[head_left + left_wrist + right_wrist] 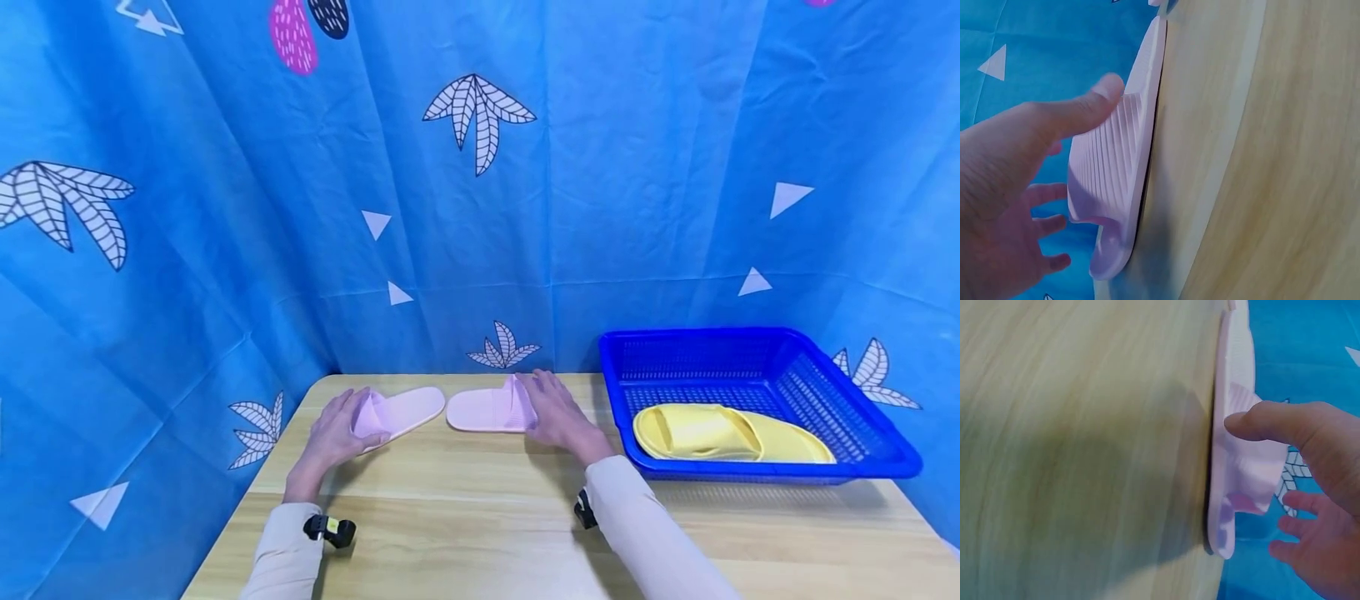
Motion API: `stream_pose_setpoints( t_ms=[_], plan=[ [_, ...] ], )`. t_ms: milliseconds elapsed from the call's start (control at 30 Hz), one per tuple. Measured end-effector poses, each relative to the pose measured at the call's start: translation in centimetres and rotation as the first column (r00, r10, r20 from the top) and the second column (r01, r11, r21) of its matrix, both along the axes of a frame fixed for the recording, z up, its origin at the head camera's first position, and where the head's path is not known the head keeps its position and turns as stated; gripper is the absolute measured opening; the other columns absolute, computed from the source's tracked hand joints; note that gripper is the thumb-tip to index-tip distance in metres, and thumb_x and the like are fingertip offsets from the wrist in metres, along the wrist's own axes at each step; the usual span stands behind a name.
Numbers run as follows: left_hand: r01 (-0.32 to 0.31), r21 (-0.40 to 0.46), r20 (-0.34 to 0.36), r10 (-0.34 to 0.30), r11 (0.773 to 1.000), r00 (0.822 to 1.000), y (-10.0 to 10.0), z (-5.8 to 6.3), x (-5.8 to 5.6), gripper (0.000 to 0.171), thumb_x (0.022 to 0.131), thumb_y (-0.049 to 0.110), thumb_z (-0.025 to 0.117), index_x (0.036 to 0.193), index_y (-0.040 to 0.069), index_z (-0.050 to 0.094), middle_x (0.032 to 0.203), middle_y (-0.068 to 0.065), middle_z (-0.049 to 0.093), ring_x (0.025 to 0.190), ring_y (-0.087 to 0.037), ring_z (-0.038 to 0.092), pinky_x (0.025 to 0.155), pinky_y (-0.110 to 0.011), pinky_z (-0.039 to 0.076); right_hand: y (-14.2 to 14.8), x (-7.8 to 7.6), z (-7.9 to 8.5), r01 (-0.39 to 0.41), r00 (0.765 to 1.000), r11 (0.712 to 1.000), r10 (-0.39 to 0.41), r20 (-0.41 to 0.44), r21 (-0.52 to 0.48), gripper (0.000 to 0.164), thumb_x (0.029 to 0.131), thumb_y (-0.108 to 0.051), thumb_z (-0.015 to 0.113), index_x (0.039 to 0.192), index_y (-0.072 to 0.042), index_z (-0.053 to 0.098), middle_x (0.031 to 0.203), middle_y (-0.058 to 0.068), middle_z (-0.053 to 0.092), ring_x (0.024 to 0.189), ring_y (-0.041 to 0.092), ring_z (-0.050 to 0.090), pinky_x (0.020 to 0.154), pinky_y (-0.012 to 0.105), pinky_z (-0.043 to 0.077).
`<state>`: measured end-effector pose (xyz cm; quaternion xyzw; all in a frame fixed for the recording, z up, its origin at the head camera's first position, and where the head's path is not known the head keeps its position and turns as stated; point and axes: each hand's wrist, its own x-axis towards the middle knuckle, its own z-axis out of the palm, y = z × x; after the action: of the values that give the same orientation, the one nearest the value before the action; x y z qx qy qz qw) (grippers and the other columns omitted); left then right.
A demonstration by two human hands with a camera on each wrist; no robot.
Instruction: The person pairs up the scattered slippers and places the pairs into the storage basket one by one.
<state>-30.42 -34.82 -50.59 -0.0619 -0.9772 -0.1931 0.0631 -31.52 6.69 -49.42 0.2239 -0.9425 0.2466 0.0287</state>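
Two pink slippers lie on the wooden table, end to end in the head view. Around the strap of the left slipper [411, 408] is my left hand [337, 429]. Its thumb [1094, 106] reaches over the ribbed strap in the left wrist view, and the other fingers spread loosely beyond it. My right hand [555, 408] is at the strap end of the right slipper [480, 410]. In the right wrist view its thumb [1260, 422] overlaps the near side of the strap, while several fingers [1297, 525] stand apart on the far side.
A blue plastic basket [892, 450] stands on the right of the table [450, 517], close to my right forearm. Inside it lie yellow slippers [705, 429], partly overlapping. A blue patterned curtain [600, 208] hangs behind the table's back edge and along the sides.
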Motion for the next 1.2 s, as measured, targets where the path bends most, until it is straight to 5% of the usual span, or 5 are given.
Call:
stream_pose_setpoints(
  t_ms=[267, 567, 767, 933, 1200],
  plan=[
    [-0.010, 0.001, 0.030, 0.010, 1.000, 1.000, -0.1, -0.6, -0.2, 0.106, 0.079, 0.048, 0.086, 0.159, 0.007, 0.031, 0.158, -0.032, 0.030, 0.143, -0.053, 0.027, 0.105, -0.078, 0.023, -0.4, -0.5, -0.5, 0.005, 0.999, 1.000, -0.005, 0.041, 0.002, 0.103, 0.077, -0.010, 0.087, 0.162, -0.007, 0.027, 0.163, 0.031, 0.023, 0.151, 0.050, 0.017, 0.120, 0.061, 0.016],
    [-0.020, 0.070, 0.071, 0.015, 0.997, 0.997, -0.1, -1.2, -0.3, 0.114, 0.074, 0.050, 0.090, 0.161, 0.008, 0.029, 0.159, -0.028, 0.032, 0.139, -0.052, 0.033, 0.102, -0.075, 0.029, -1.1, -1.0, -0.8, 0.019, 0.997, 0.999, -0.017, 0.081, -0.030, 0.108, 0.072, -0.014, 0.093, 0.160, -0.005, 0.030, 0.157, 0.032, 0.032, 0.147, 0.050, 0.027, 0.118, 0.064, 0.019],
    [-0.058, 0.086, 0.070, 0.052, 0.995, 0.996, 0.1, -1.2, -0.6, 0.113, 0.076, 0.046, 0.090, 0.161, 0.008, 0.027, 0.157, -0.029, 0.033, 0.134, -0.052, 0.038, 0.101, -0.074, 0.030, -1.2, -1.3, -0.6, 0.035, 0.998, 0.999, -0.033, 0.053, -0.033, 0.113, 0.066, -0.019, 0.098, 0.157, -0.002, 0.033, 0.142, 0.023, 0.044, 0.128, 0.039, 0.045, 0.116, 0.056, 0.031],
    [-0.072, 0.108, 0.060, 0.066, 0.992, 0.996, 0.4, -1.3, -0.4, 0.108, 0.077, 0.046, 0.089, 0.160, 0.009, 0.030, 0.152, -0.030, 0.037, 0.129, -0.052, 0.042, 0.100, -0.072, 0.032, -1.1, -1.1, -0.7, 0.036, 0.996, 0.999, -0.037, 0.076, 0.008, 0.110, 0.063, -0.028, 0.100, 0.151, 0.000, 0.041, 0.130, 0.016, 0.045, 0.113, 0.030, 0.045, 0.101, 0.047, 0.046],
    [-0.100, 0.120, 0.056, 0.093, 0.988, 0.994, 0.4, -1.6, 0.2, 0.103, 0.075, 0.044, 0.090, 0.156, 0.011, 0.036, 0.142, -0.028, 0.046, 0.124, -0.047, 0.046, 0.098, -0.068, 0.032, -1.3, -0.9, -1.0, 0.035, 0.994, 0.998, -0.039, 0.104, 0.045, 0.107, 0.061, -0.040, 0.098, 0.145, 0.000, 0.044, 0.125, 0.017, 0.048, 0.111, 0.031, 0.047, 0.098, 0.047, 0.048]
  ],
)
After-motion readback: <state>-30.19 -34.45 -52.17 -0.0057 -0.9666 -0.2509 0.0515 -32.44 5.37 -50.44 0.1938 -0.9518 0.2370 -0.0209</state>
